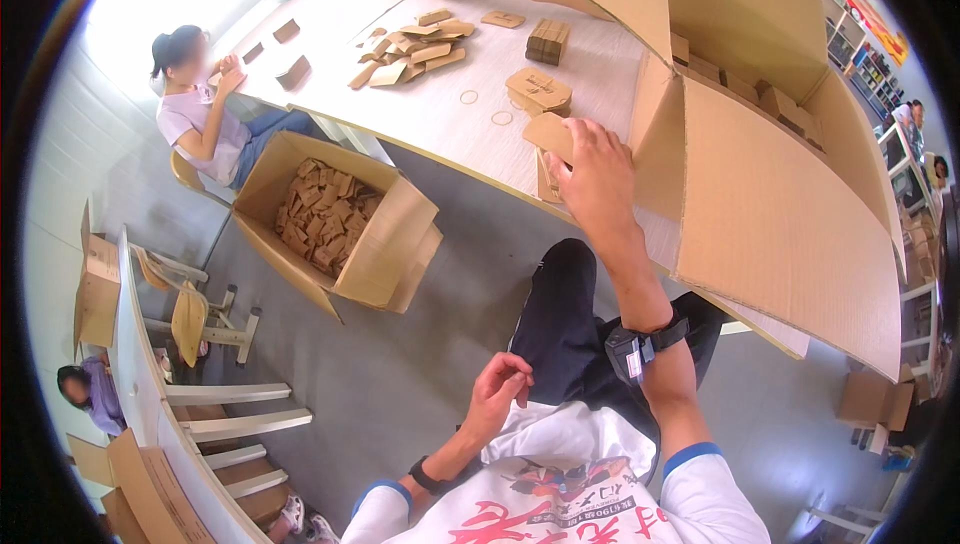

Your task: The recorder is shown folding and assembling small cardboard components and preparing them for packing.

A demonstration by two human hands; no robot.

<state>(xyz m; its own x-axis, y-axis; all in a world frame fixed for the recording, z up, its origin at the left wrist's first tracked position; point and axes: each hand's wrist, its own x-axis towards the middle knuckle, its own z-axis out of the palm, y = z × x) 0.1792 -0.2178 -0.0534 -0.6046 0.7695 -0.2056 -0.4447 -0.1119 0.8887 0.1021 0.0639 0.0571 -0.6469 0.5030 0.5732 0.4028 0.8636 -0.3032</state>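
My right hand (597, 169) is closed on a flat brown cardboard piece (546, 136) at the table's near edge. Below that piece, more cardboard (546, 180) lies partly hidden by my fingers. Just beyond sits a stack of brown cardboard pieces (538, 90) with rounded ends and dark print. To its left, two thin rubber bands (501, 118) lie loose on the table. My left hand (500, 391) rests above my lap, fingers curled in, with nothing visible in it.
A large open carton (790, 214) holding bundles stands right on the pale table (440, 129). Farther back are a loose heap of cardboard pieces (415, 49) and a bundle (547, 41). On the floor, a carton (395, 234) is full of pieces. Two people sit at the table's far sides.
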